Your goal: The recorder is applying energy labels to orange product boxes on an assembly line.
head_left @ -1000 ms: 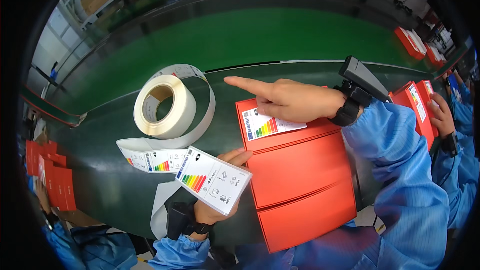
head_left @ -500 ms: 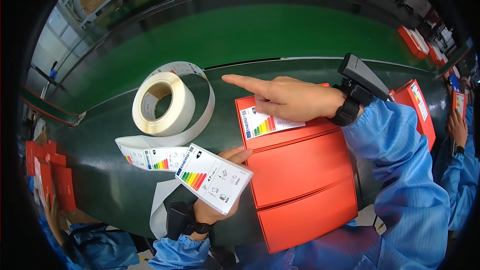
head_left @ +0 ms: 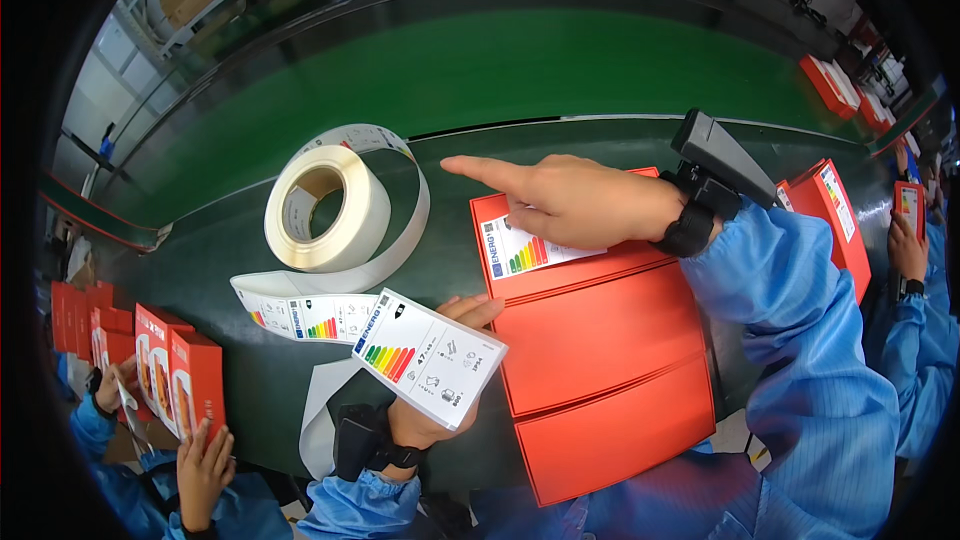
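A dark green table point(head_left: 250, 380) fills the near part of the scene, and beyond it a brighter green belt point(head_left: 480, 70) runs across the far side. On the table, right of centre, lies a stack of red boxes point(head_left: 600, 340), stepped so that three show, each nearer one overlapping the next. The far box carries a white sticker point(head_left: 525, 250) with coloured bars on its left end. The right hand point(head_left: 580, 202) lies flat and open on that far box, palm down, its forefinger stretched out to the left past the box's edge; it covers the right part of the sticker. A black device point(head_left: 715, 155) is strapped to that wrist, above a blue sleeve point(head_left: 800, 340).

To the left of the boxes stands a roll of stickers point(head_left: 325, 205), with its loose strip point(head_left: 310, 315) curling round and running along the table nearer the person. The left hand point(head_left: 435, 405) comes up from the near edge and pinches a single loose sticker point(head_left: 430, 358) just left of the boxes, thumb under it, fingers mostly hidden behind it.

At the near left another person's hands point(head_left: 205, 455) hold small red boxes point(head_left: 190, 380).
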